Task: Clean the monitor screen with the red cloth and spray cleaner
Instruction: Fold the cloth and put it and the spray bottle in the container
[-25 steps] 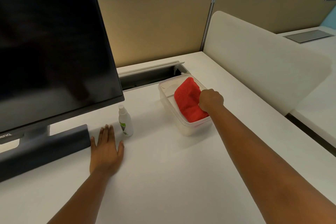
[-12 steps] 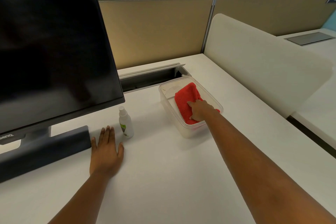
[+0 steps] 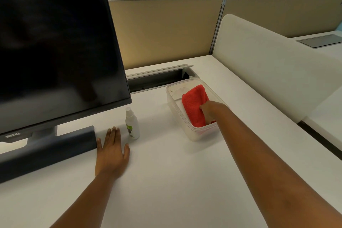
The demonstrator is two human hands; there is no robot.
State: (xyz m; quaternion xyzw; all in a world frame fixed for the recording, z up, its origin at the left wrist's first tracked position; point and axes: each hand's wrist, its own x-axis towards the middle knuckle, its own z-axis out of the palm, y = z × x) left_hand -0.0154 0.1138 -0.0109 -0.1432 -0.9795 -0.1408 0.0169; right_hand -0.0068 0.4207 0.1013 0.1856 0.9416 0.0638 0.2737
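Right hand (image 3: pixel 211 110) grips fluffy red cloth (image 3: pixel 194 103) — inside clear, rectangular plastic tub (image 3: pixel 196 133).

right hand (image 3: pixel 211 111) now sunk deeper into clear tub (image 3: pixel 194 133), fingers seemingly curled onto red cloth (image 3: pixel 194 105), cloth lowered

The monitor (image 3: pixel 55 42) carries the brand name "BenQ" in pale letters on its lower bezel, near the left edge of the desk (image 3: pixel 166 181). The spray bottle (image 3: pixel 131 125) has a green-marked label whose print is too small to read.
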